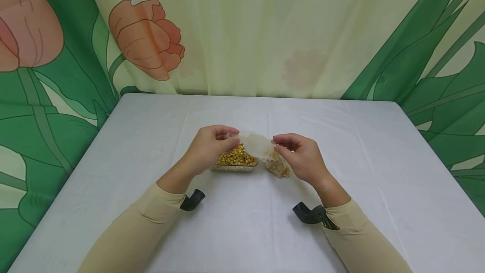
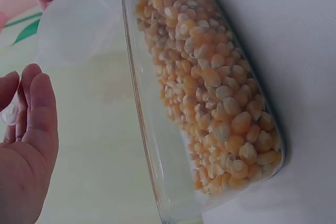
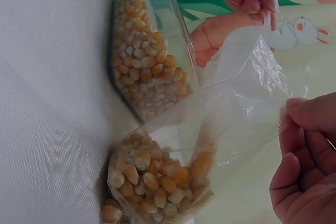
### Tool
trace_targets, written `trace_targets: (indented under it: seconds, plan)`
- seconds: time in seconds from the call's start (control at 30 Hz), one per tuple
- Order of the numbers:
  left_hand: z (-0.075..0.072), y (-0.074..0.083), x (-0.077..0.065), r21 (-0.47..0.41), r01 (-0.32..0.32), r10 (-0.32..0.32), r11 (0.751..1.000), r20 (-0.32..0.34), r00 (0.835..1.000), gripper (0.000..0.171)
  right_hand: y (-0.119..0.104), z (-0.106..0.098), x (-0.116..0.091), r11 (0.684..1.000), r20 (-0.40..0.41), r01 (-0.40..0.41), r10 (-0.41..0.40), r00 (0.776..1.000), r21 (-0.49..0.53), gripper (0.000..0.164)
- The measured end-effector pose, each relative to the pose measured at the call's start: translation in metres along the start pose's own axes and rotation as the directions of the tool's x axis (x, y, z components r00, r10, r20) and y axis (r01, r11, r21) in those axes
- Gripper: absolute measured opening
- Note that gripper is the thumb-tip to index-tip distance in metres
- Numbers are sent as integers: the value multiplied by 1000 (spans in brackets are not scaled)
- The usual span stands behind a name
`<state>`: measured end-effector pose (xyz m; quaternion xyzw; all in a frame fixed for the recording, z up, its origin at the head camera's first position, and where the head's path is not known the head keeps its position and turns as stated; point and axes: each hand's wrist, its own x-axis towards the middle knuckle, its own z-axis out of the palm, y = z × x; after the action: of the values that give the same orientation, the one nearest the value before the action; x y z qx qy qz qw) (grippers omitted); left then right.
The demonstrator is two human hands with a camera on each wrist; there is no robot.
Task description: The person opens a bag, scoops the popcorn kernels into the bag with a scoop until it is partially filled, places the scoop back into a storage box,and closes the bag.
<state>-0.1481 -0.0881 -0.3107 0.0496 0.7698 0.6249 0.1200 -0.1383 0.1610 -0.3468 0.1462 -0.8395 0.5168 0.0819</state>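
Note:
A clear plastic bag (image 1: 257, 145) stretches between both hands, its lower part bulging with corn kernels (image 3: 157, 182) and resting on the table. My left hand (image 1: 213, 146) pinches one upper corner of the bag between thumb and fingers. On the other side, my right hand (image 1: 303, 157) pinches the opposite upper edge; in the right wrist view its thumb and forefinger meet on the thin film. Left of the bag's bottom, a clear rectangular container (image 2: 137, 98) holds many more kernels (image 2: 210, 93), partly behind the left hand in the head view.
A white cloth covers the table (image 1: 242, 231) around the bag and container. Behind it hangs a curtain (image 1: 242, 33) printed with flowers and leaves. Black wrist mounts (image 1: 193, 200) stick out beneath both sleeves.

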Motion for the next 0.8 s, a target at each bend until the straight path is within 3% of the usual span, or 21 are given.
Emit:
trace_targets:
  seconds: [0.6,0.8]
  plan:
    - [-3,-3,0,74,-16,18,997,-35,999,24,-1,0,0,1000,0,-1,1,1000,-4,19]
    - [-9,-2,-3,105,-13,21,994,-83,996,26,0,0,0,1000,-6,-4,4,1000,6,19]
